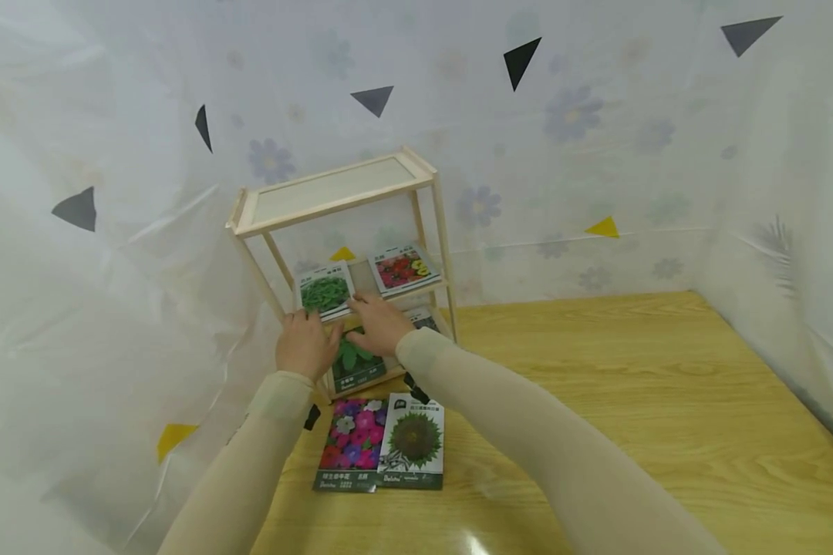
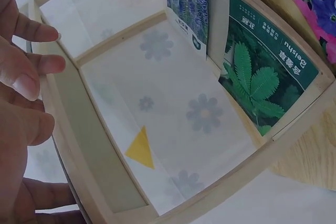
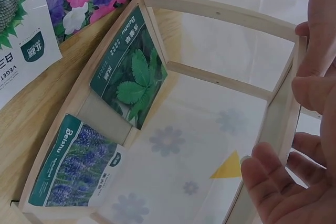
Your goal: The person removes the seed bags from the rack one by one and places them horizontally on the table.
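My left hand (image 1: 301,343) touches the lower left corner of a green-leaf seed packet (image 1: 326,292) on the middle shelf of a small wooden rack (image 1: 343,202). At the packet's lower right corner is my right hand (image 1: 382,324). In the left wrist view, the left hand (image 2: 31,140) has its thumb apart from its extended fingers at the shelf edge. The right hand (image 3: 283,187) shows loosely spread fingers in the right wrist view. A red-and-yellow flower packet (image 1: 404,270) lies beside the green-leaf one. Below it are a mimosa packet (image 3: 134,77) and a purple-flower packet (image 3: 79,163).
On the wooden table (image 1: 597,401), a pink-and-purple flower packet (image 1: 354,435) and a sunflower packet (image 1: 413,443) lie side by side in front of the rack. A patterned white sheet (image 1: 458,139) hangs behind the rack and along the left.
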The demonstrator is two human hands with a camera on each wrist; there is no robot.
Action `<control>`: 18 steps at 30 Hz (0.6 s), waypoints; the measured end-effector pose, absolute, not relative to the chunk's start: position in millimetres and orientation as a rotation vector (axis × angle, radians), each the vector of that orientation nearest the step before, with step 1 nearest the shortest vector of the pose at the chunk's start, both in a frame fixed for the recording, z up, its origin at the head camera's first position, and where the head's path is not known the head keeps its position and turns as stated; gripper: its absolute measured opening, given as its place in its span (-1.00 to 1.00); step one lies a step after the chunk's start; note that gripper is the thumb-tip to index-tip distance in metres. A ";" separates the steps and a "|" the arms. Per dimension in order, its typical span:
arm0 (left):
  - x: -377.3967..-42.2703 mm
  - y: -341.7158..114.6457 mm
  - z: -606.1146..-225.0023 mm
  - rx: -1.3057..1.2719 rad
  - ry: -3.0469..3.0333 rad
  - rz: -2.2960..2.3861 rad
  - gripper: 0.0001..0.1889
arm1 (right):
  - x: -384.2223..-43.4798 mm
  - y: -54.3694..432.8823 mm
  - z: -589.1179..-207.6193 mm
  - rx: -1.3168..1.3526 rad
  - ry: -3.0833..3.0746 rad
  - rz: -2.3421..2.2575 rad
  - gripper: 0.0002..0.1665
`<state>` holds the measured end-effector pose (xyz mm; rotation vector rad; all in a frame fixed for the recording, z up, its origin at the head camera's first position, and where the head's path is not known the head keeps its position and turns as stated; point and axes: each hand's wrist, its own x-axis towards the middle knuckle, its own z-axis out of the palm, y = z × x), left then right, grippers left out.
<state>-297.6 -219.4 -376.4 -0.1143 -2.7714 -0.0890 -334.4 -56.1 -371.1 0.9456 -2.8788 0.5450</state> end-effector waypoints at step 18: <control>-296.8 -219.0 -374.8 -0.211 -2.698 -0.011 -0.42 | -335.9 -58.5 -367.7 0.869 -2.856 0.708 -0.53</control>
